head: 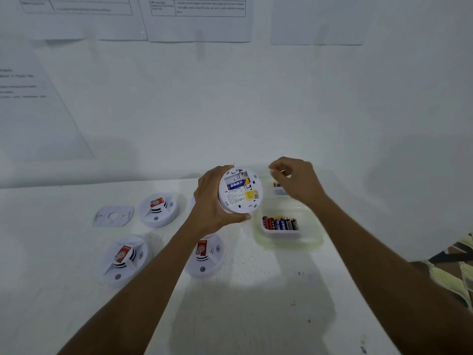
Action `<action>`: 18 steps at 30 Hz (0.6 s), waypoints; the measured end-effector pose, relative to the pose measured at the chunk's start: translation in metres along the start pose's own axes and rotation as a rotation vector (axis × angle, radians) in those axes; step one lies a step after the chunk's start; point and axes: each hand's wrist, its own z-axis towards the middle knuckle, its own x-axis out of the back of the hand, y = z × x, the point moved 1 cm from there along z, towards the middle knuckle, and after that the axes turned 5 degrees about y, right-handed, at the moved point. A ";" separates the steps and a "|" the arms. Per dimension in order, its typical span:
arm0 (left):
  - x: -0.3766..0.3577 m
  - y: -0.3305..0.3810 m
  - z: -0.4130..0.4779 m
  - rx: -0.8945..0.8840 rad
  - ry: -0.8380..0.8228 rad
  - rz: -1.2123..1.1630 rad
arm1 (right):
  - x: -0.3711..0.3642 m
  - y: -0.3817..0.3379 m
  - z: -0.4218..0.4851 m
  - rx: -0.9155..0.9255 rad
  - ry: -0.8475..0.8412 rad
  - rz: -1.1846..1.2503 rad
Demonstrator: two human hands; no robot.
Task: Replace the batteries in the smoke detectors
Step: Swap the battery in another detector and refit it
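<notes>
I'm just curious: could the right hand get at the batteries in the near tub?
Probably yes: the right hand hovers just beyond the tub, the batteries lie uncovered, and the left hand holds the smoke detector off to one side.

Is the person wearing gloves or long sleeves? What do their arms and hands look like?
No gloves. The left hand and the right hand are bare, with no rings, watch or bracelets showing. The left forearm and right forearm are bare too, with no sleeves. At the right edge, beside the right arm, patterned cloth in pale green, brown and black shows, probably clothing.
</notes>
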 end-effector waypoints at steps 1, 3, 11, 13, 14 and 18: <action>-0.001 -0.002 0.001 0.001 -0.001 0.002 | 0.004 0.010 0.013 -0.030 -0.059 -0.095; -0.003 -0.007 0.005 0.001 -0.009 0.008 | 0.006 0.029 0.035 -0.076 -0.189 -0.272; -0.012 -0.018 0.018 -0.032 -0.050 0.020 | -0.030 0.056 0.070 -0.154 -0.359 -0.522; -0.012 -0.023 0.018 -0.035 -0.065 0.018 | -0.038 0.059 0.072 -0.147 -0.355 -0.532; -0.013 -0.025 0.018 -0.025 -0.074 0.009 | -0.041 0.060 0.073 -0.143 -0.363 -0.526; -0.014 -0.028 0.016 0.016 -0.092 -0.035 | -0.046 0.059 0.074 -0.143 -0.391 -0.493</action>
